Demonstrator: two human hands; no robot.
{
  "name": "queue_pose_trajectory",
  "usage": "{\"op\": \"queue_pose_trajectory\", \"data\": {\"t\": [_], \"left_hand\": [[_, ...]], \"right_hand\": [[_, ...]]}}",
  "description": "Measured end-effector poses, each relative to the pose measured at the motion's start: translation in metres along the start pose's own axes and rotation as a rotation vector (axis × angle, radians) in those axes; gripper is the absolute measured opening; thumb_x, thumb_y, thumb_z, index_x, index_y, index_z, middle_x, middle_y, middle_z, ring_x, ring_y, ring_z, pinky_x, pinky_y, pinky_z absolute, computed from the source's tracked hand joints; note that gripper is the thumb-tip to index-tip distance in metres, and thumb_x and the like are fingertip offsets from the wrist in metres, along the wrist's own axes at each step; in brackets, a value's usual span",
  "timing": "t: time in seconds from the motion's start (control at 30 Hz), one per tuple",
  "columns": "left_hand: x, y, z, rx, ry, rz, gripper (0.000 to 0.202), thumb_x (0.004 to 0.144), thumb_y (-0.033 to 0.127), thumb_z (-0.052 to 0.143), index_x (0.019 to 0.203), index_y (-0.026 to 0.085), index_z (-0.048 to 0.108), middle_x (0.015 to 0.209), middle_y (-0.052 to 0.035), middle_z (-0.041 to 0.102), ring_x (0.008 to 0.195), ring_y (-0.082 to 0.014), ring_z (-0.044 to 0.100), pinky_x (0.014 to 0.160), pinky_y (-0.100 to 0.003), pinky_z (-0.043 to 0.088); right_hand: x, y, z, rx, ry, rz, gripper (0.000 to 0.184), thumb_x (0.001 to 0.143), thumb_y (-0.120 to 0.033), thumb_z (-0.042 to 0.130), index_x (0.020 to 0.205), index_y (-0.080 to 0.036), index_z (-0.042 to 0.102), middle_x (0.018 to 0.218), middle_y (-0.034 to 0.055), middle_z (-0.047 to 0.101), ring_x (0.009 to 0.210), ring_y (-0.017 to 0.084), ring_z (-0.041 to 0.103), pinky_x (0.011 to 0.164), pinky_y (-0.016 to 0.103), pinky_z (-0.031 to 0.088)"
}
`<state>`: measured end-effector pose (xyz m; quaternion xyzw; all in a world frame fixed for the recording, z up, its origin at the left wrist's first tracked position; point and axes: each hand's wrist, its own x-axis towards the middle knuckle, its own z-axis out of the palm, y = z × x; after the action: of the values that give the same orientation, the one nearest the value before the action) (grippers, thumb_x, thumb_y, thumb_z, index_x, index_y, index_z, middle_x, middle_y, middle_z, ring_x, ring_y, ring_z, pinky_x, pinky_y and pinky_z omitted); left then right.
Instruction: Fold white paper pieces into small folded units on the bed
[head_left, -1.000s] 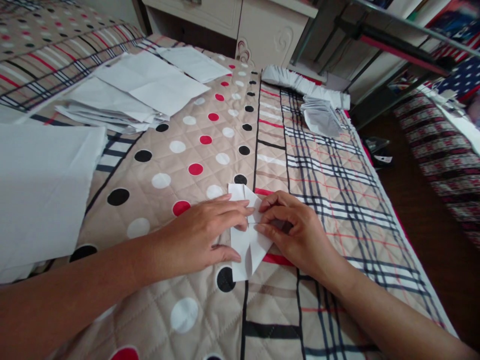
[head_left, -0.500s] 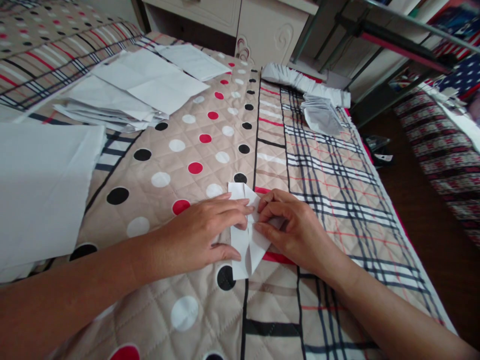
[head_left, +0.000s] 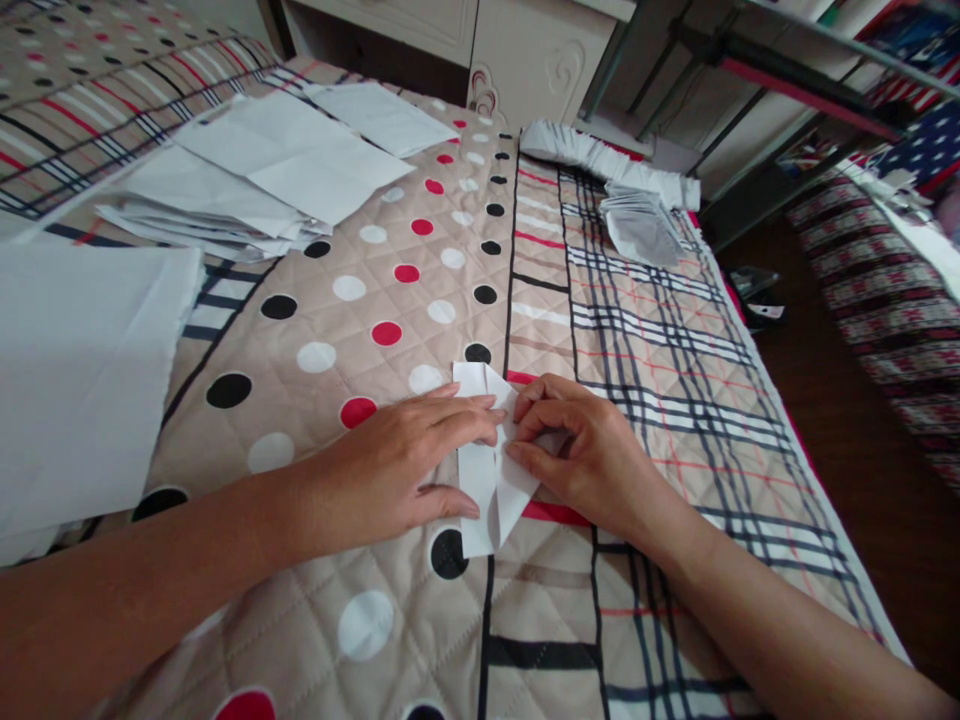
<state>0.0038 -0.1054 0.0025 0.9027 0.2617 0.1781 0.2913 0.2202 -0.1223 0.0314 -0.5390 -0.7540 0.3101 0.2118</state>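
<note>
While flat under left hand [head_left: 397,465], folded paper [head_left: 491,500] in pinch of right hand [head_left: 589,455].

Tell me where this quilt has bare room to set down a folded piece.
Free: the dotted quilt between the stacked sheets and the left hand; the plaid strip between the right hand and the pile of folded pieces. Crowded: the left side, under the large sheet, and around the folded paper.
</note>
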Motion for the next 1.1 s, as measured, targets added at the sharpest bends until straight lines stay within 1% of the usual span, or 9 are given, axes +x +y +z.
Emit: {"op": "queue_pose_trajectory", "data": {"t": [0.13, 0.3, 0.43, 0.63, 0.73, 0.87, 1.0, 1.1], "left_hand": [[-0.001, -0.001, 0.001, 0.034, 0.004, 0.043, 0.041, 0.086, 0.032, 0.066, 0.124, 0.020, 0.057, 0.138, -0.0107, 0.057, 0.131, -0.0229, 0.051, 0.117, -0.048, 0.031], [-0.004, -0.002, 0.002, 0.081, 0.018, 0.097, 0.037, 0.088, 0.030, 0.063, 0.123, 0.018, 0.061, 0.139, -0.0128, 0.056, 0.132, -0.0249, 0.050, 0.116, -0.050, 0.034], [-0.005, 0.000, 0.004, 0.146, 0.013, 0.130, 0.035, 0.089, 0.029, 0.061, 0.123, 0.017, 0.062, 0.140, -0.0136, 0.055, 0.135, -0.0260, 0.046, 0.116, -0.051, 0.034], [-0.005, 0.002, 0.005, 0.194, 0.002, 0.135, 0.035, 0.089, 0.026, 0.061, 0.123, 0.017, 0.061, 0.139, -0.0130, 0.055, 0.135, -0.0268, 0.046, 0.115, -0.051, 0.035], [-0.005, 0.001, 0.005, 0.207, 0.001, 0.146, 0.033, 0.090, 0.026, 0.060, 0.122, 0.018, 0.061, 0.140, -0.0115, 0.055, 0.135, -0.0261, 0.046, 0.116, -0.050, 0.035], [-0.006, -0.001, 0.006, 0.218, 0.002, 0.147, 0.033, 0.090, 0.026, 0.059, 0.122, 0.018, 0.061, 0.139, -0.0111, 0.055, 0.136, -0.0257, 0.045, 0.116, -0.050, 0.035], [-0.006, -0.001, 0.006, 0.230, 0.019, 0.158, 0.032, 0.091, 0.026, 0.059, 0.121, 0.017, 0.061, 0.139, -0.0107, 0.055, 0.136, -0.0256, 0.045, 0.115, -0.051, 0.037], [-0.005, -0.001, 0.007, 0.230, 0.029, 0.166, 0.032, 0.090, 0.025, 0.059, 0.121, 0.017, 0.062, 0.139, -0.0110, 0.056, 0.135, -0.0259, 0.045, 0.114, -0.051, 0.037]], "right_hand": [[-0.001, 0.002, 0.000, -0.005, 0.002, -0.006, 0.016, 0.074, -0.008, 0.069, 0.063, -0.018, 0.064, 0.086, 0.0031, 0.063, 0.079, 0.016, 0.059, 0.073, 0.029, 0.048], [-0.002, 0.005, 0.002, -0.001, -0.001, -0.009, 0.014, 0.075, -0.008, 0.068, 0.066, -0.018, 0.064, 0.088, 0.0036, 0.062, 0.080, 0.016, 0.058, 0.072, 0.030, 0.048], [-0.003, 0.005, 0.003, -0.002, 0.008, -0.025, 0.012, 0.076, -0.009, 0.068, 0.068, -0.017, 0.064, 0.088, 0.0040, 0.061, 0.081, 0.016, 0.057, 0.072, 0.030, 0.047], [-0.011, 0.002, -0.008, -0.046, -0.018, 0.088, 0.003, 0.078, -0.016, 0.068, 0.080, -0.018, 0.066, 0.094, 0.0043, 0.057, 0.076, 0.014, 0.056, 0.064, 0.028, 0.045], [-0.013, 0.009, -0.016, -0.057, -0.028, 0.105, 0.004, 0.081, -0.016, 0.064, 0.078, -0.019, 0.065, 0.090, 0.0035, 0.058, 0.076, 0.014, 0.056, 0.066, 0.029, 0.045], [-0.010, 0.020, -0.023, -0.066, -0.046, 0.117, 0.009, 0.081, -0.015, 0.065, 0.072, -0.018, 0.064, 0.084, 0.0026, 0.058, 0.075, 0.014, 0.056, 0.068, 0.028, 0.044], [-0.005, 0.021, -0.027, -0.097, -0.086, 0.146, 0.012, 0.078, -0.015, 0.068, 0.068, -0.017, 0.063, 0.082, 0.0018, 0.059, 0.072, 0.013, 0.055, 0.066, 0.028, 0.042], [-0.003, 0.019, -0.028, -0.102, -0.100, 0.163, 0.009, 0.076, -0.014, 0.071, 0.069, -0.017, 0.066, 0.082, 0.0014, 0.060, 0.072, 0.013, 0.056, 0.066, 0.027, 0.042]]}}
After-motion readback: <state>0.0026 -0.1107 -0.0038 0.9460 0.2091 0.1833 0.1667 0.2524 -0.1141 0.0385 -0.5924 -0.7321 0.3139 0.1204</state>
